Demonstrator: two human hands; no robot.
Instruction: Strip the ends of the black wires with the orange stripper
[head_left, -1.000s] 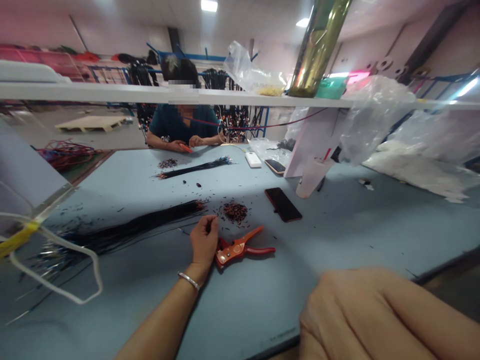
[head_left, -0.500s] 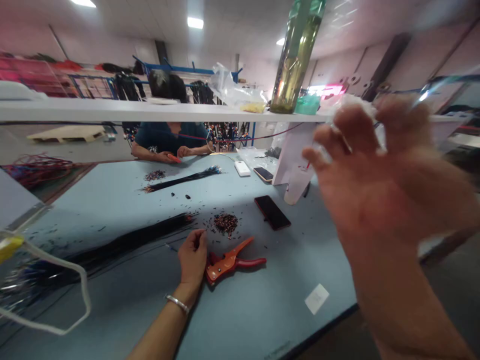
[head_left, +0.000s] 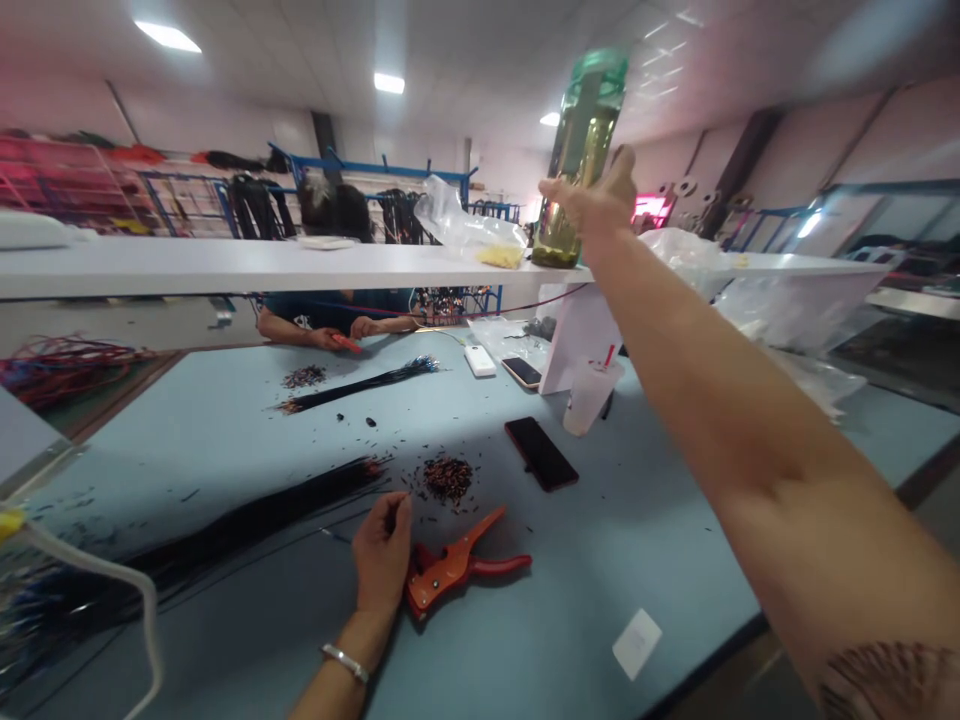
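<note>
My right hand (head_left: 604, 205) reaches up to the shelf and is closed around a tall water bottle (head_left: 581, 110) with a green lid and yellowish liquid. The bottle stands upright on the shelf; some of the fingers are hidden behind it. Low over the table, my left hand (head_left: 382, 550) is closed in a pinch. What its fingertips hold is hidden, though a thin wire (head_left: 336, 536) runs up to it from the left. Right beside that hand lies an orange-red wire stripper (head_left: 450, 572). A bundle of black wires (head_left: 247, 525) stretches out to the left.
A white shelf (head_left: 262, 268) crosses above the table. Beyond the stripper are a pile of small offcuts (head_left: 448, 478), a dark phone (head_left: 541, 453) and a plastic cup (head_left: 590, 395). Across the table, a co-worker's hands (head_left: 345, 335) hold an orange tool near a second wire bundle (head_left: 360, 385).
My right hand has moved from close to the camera, fingers spread, forward to the bottle and closed on it. My left hand keeps its pinch beside the stripper. The view has tilted up slightly.
</note>
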